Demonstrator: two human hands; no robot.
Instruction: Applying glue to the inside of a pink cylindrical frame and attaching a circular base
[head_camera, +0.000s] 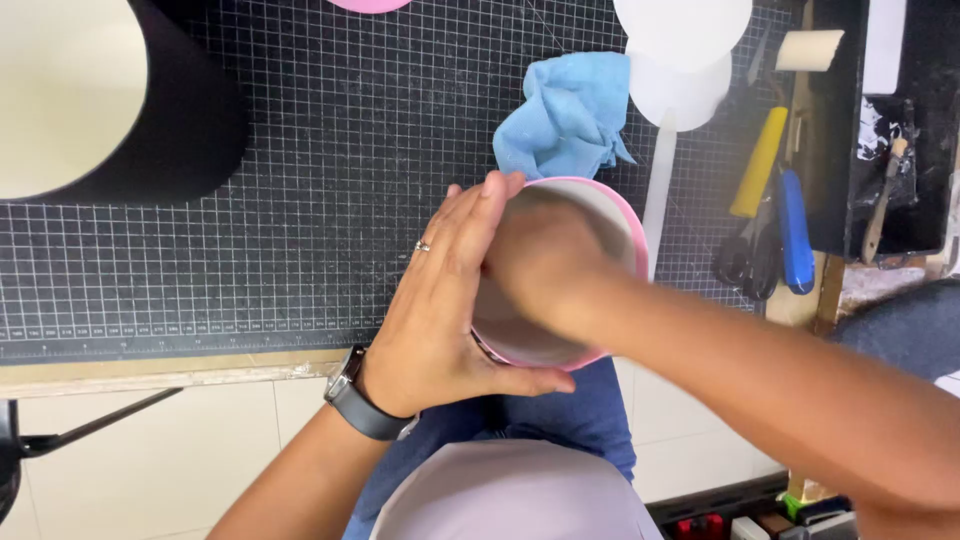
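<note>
At the far left a large black cylinder with a pale inside lies on the gridded cutting mat, well apart from the work. Nearer the middle, the left hand, with a ring and a dark wristwatch, lies flat and open against the outside of a pink-rimmed round tube, thumb hooked under its lower edge. The tube is held over the front edge of the mat, above the person's lap.

The right hand is pushed down inside the tube; it is blurred, so I cannot tell whether its fingers are closed or spread. Since the left hand only braces the wall rather than clasping it, a hard push from inside could, I judge, tip the tube out of that hold and down past the mat's edge. Uneven pressure might also dent the thin wall.

Just beyond lies a crumpled blue cloth, then white discs, and at the right yellow- and blue-handled tools.
</note>
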